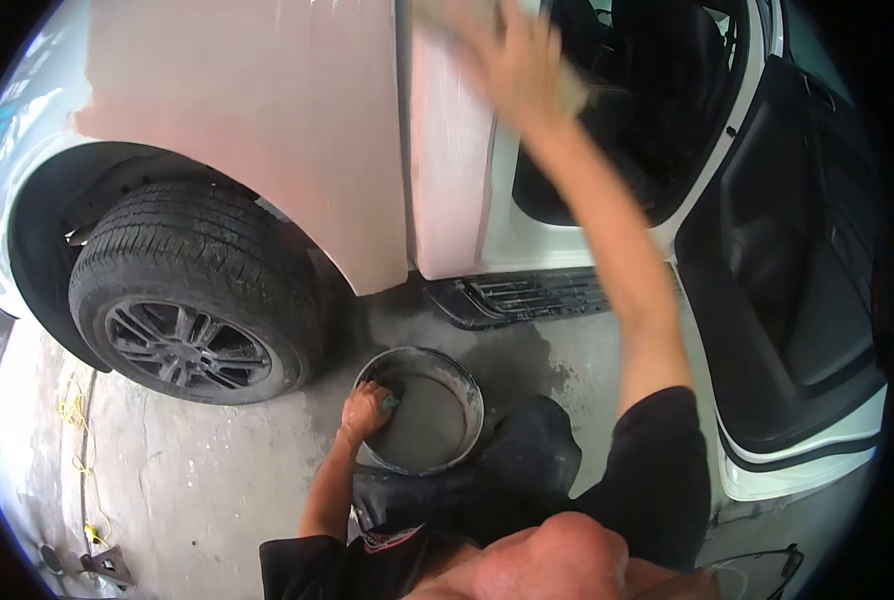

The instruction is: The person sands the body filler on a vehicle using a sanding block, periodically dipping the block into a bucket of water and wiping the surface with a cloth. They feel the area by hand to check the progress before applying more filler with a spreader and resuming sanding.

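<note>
My left hand [366, 408] is closed at the near-left rim of a round bucket [473, 385] of murky grey water. It grips a small dark grey pad [393, 398], partly hidden by my fingers and of a kind I cannot make out. Up on the car, my right hand [523, 75] is smeared by motion. Beneath its fingers, a beige cloth [573, 92] is pressed against the pinkish, sanded-looking panel [452, 180] beside the door opening. The adjoining bed side panel [257, 110] bears the same pinkish patch.
A wheel [187, 290] stands left of the bucket. A black side step [527, 297] runs below the door opening, and the open door [797, 260] juts out at right. A yellow cord [79, 410] lies on the wet-patched concrete floor [207, 480].
</note>
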### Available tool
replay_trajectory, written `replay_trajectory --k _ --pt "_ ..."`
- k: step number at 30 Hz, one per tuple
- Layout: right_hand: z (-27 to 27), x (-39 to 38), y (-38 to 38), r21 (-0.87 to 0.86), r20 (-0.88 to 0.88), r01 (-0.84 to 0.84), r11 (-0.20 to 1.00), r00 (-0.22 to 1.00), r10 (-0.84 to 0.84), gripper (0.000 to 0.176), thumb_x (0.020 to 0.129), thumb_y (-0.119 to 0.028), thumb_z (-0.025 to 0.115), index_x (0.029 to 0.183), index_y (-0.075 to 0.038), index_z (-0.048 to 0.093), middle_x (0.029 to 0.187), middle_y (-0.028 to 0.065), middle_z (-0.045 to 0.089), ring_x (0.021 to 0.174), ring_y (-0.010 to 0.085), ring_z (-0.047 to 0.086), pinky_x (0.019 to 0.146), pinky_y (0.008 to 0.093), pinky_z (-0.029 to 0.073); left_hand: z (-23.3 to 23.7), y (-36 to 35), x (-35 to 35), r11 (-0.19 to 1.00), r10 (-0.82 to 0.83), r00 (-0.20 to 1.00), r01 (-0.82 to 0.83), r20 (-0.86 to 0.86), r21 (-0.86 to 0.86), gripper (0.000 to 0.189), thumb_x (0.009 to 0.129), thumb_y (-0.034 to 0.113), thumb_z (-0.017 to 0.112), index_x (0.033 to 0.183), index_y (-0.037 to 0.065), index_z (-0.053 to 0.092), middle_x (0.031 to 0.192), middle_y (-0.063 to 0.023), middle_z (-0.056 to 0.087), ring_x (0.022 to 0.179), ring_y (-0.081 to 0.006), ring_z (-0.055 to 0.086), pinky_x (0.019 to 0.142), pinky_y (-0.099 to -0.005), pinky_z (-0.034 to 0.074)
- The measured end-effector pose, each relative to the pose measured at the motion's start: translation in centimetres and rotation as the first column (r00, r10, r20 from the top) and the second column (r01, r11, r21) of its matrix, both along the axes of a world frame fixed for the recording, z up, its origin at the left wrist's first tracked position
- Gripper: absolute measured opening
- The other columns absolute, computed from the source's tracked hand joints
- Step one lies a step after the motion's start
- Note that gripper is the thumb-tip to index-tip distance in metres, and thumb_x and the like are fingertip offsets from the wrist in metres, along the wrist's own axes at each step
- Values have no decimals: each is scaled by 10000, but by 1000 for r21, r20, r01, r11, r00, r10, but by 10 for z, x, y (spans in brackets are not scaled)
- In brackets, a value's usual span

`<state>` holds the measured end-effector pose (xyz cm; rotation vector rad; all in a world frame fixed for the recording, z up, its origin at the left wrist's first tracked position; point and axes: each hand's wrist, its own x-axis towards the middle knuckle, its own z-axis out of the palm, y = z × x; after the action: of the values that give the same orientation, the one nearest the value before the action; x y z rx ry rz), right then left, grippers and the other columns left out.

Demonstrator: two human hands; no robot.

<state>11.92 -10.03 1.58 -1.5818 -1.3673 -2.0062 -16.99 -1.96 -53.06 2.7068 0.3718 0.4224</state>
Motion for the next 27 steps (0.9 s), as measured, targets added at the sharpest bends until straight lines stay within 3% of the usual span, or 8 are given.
replay_trajectory --k 2,5,8,10,16,21,24,27 --pt "-115 25 -12 -82 102 -112 990 988 120 587 918 -348 672 1484 -377 518 1432 218 498 1106 382 571 868 493 494 5 0 4 1000 12 1000 -12 -1 22 376 744 226 793 1108 153 726 1116 -81 675 1113 -290 616 1005 -402 496" --pt "-136 33 -26 -233 142 -150 961 972 186 599 919 -333 670 1492 -391 504 1426 216 508 1078 380 581 863 496 497 4 -2 5 999 53 997 -53 -48 4 395 739 224 797 1122 155 727 1113 -79 672 1119 -284 614 1011 -400 492" --pt "-18 11 -7 -92 72 -104 990 991 110 584 902 -311 688 1461 -382 534 1327 173 556 986 369 586 743 529 492 15 -4 1 999 53 997 -52 -52 16 400 736 227 801 1123 158 728 1109 -75 669 1119 -280 611 1013 -397 491" --pt "33 -25 2 -21 -110 -174 984 979 171 489 992 -265 621 1474 -248 537 1428 279 462 1235 406 518 1011 543 462 20 -5 4 998 62 996 -61 -58 7 385 744 217 798 1117 153 730 1105 -71 665 1107 -279 609 1001 -394 495" --pt "-194 14 -6 -183 62 -167 969 981 181 586 907 -340 678 1471 -397 529 1437 198 493 1031 386 578 809 531 525 27 -7 0 997 70 998 -69 6 -17 312 758 192 779 1061 132 737 1061 -87 665 1070 -300 617 959 -421 512" --pt "-55 0 0 -164 46 -45 985 998 53 572 919 -353 667 1470 -400 521 1368 197 506 1038 378 577 727 502 506 21 -8 1 998 70 997 -69 19 -11 313 753 173 776 1061 134 734 1054 -91 665 1072 -304 618 957 -420 512" --pt "-9 -30 15 8 -104 -67 998 992 67 519 974 -240 649 1481 -249 537 1467 253 435 1204 367 514 983 510 467 18 -7 2 996 81 997 -81 -8 -30 363 747 191 802 1098 141 726 1102 -67 662 1101 -270 611 986 -385 502" --pt "-149 6 0 -79 83 17 997 997 -11 565 903 -346 690 1452 -382 559 1370 190 534 1085 378 571 793 491 496 18 -5 1 998 64 998 -64 2 -10 361 747 192 802 1098 145 727 1117 -63 665 1109 -267 612 993 -381 502"
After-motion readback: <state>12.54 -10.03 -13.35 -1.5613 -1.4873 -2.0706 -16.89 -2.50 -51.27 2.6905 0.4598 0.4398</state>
